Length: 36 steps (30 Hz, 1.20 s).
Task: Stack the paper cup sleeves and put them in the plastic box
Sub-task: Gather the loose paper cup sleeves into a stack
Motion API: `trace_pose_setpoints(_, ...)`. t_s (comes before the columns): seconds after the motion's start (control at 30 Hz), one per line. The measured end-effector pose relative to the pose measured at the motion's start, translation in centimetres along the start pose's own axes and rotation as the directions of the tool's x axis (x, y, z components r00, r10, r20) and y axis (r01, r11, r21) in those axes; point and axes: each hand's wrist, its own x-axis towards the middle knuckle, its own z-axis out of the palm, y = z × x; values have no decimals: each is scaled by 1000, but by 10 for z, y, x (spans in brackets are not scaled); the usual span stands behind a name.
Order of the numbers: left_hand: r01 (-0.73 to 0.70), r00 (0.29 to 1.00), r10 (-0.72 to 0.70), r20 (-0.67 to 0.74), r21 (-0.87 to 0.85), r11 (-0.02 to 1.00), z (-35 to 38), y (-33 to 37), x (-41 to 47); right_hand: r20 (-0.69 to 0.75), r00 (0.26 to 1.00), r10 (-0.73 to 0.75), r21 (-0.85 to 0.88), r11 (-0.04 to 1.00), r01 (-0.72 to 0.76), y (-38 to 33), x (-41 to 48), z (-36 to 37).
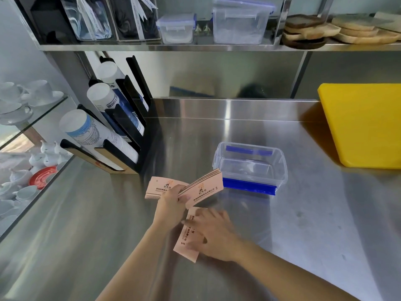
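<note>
Right now, both hands are busy with pink cup sleeves on the steel counter (108, 213).

Her or his left hand (171, 203) grips a fanned bunch of sleeves (204, 187), one part sticking out left, the other raised toward the box. The right hand (213, 233), blurred, lies flat with fingers spread on a single sleeve (186, 240) lying on the counter just below the bunch. The clear plastic box (282, 168) with blue clips stands open just beyond, nothing in it. A cup rack (134, 135) stands to the left, a yellow board (364, 127) to the right.
</note>
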Motion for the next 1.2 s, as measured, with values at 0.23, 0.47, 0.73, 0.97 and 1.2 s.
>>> trace_pose_setpoints(0.23,-6,1000,7,17,-31,999,1,-2,2,98,993,-73,56,996,68,-8,1,10)
trace_pose_setpoints(0.47,24,999,-23,30,-50,998,3,-5,-1,-110,971,214,117,973,-201,9,-10,18)
trace_pose_setpoints(0.73,22,998,-22,53,3,1000,4,-7,-1,31,950,309,-5,951,-309,23,2,-4)
trace_pose_setpoints(0.97,-16,996,10,89,66,998,3,-1,-5,-135,958,253,134,963,-235,36,3,-30)
trace_pose_setpoints(1.2,-35,956,35,292,-6,999,4,-4,-3,-394,885,246,18,965,-260,38,1,-33)
